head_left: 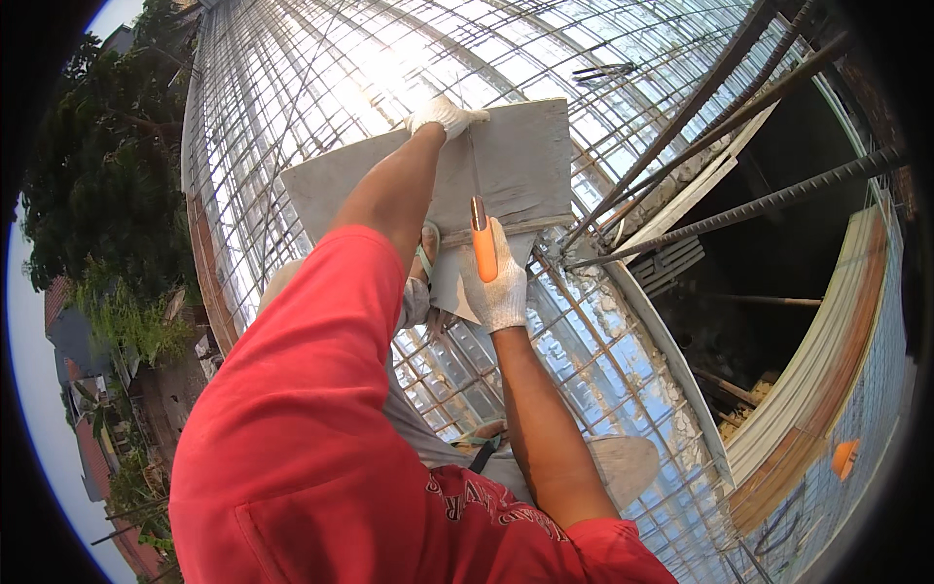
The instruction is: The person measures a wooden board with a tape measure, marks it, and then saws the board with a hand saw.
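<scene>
My right hand, in a white knitted glove, grips the orange handle of a handsaw. The narrow blade points away from me and lies along a slit in a grey flat board. At the board's far edge, my gloved left hand holds it down, thumb out to the right and the other fingers partly hidden. A sandalled foot rests by the board's near edge, left of the saw. Below the board, a smaller grey piece sits partly behind my right hand.
Rebar mesh over shiny metal decking spreads around me. Thick ribbed bars slant in from the right, above a dark opening. Long-handled cutters lie on the mesh. An orange object is at far right; trees stand left.
</scene>
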### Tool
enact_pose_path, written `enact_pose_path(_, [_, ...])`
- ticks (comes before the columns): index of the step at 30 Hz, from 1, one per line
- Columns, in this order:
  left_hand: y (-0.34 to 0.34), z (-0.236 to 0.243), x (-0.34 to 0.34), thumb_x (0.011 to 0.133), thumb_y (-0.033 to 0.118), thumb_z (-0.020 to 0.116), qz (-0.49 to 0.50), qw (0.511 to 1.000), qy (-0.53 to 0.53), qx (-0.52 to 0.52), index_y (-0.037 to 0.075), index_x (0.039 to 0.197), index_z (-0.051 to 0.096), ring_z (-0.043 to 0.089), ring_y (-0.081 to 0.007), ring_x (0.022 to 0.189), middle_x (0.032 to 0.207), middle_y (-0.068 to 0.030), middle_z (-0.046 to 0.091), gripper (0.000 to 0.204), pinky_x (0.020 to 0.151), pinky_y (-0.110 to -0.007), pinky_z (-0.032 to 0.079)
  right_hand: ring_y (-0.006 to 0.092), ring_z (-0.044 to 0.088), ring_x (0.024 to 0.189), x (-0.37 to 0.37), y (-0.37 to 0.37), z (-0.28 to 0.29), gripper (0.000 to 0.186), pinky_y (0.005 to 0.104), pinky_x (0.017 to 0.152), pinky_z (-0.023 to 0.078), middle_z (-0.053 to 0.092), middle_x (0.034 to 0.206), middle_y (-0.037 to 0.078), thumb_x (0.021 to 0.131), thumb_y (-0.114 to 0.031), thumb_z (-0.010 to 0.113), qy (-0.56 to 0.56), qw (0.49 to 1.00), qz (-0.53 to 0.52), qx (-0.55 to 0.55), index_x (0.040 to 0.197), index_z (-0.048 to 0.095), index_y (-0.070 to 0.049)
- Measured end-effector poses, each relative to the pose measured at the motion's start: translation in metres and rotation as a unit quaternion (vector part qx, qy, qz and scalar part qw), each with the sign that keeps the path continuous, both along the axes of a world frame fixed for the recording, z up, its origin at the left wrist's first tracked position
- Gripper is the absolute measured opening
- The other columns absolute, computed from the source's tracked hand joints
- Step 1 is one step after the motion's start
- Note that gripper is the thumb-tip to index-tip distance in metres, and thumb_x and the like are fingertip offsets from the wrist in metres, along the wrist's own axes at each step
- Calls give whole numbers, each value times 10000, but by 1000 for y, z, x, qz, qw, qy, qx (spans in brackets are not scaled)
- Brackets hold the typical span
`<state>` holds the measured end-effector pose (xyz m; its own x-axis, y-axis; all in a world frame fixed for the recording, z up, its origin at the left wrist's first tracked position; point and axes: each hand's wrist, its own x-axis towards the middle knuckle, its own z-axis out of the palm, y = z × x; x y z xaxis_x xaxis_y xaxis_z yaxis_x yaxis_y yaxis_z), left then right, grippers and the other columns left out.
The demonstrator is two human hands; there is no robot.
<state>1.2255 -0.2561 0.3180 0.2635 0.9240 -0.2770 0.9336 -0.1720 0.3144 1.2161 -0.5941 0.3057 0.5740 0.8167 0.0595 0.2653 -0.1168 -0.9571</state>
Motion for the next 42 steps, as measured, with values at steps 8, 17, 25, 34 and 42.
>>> enact_pose_path(8, [14,-12,26,745,794,776,-32,999,-12,-9,42,1293,732,698,-352,1237,1286,-185,754,932,1109,-522,470,327,766,1131,-18,-118,23,582,372,931,596,749,1278,210,934,-221,812,-72,997,-10,-40,1443,625,-8])
enact_pose_path(17, [32,-24,11,794,781,741,-15,999,20,-39,82,1338,714,680,-349,1271,1338,-153,736,886,1104,-582,453,194,762,1075,-21,-103,24,517,329,947,573,780,1233,143,1013,-132,706,-71,995,0,-69,1465,577,84])
enact_pose_path(25, [46,-44,8,846,730,690,7,998,24,-50,160,1390,716,644,-314,1341,1403,-120,720,788,1129,-581,393,363,790,1034,-2,-16,15,513,402,829,609,770,1143,244,966,-144,752,-26,998,-3,-56,1431,618,27])
enact_pose_path(34, [55,-47,17,716,822,795,11,998,-2,-54,47,1306,690,687,-347,1236,1272,-186,742,980,1064,-497,509,312,779,1115,15,1,-9,515,384,890,604,761,1232,241,967,-148,755,5,998,-22,-55,1441,627,8])
enact_pose_path(42, [40,-53,17,754,814,755,0,1000,29,-7,69,1319,704,683,-361,1268,1314,-163,745,936,1143,-598,385,317,780,1115,-7,-95,9,579,371,888,614,754,1273,230,943,-123,770,-25,998,-2,-63,1476,592,20])
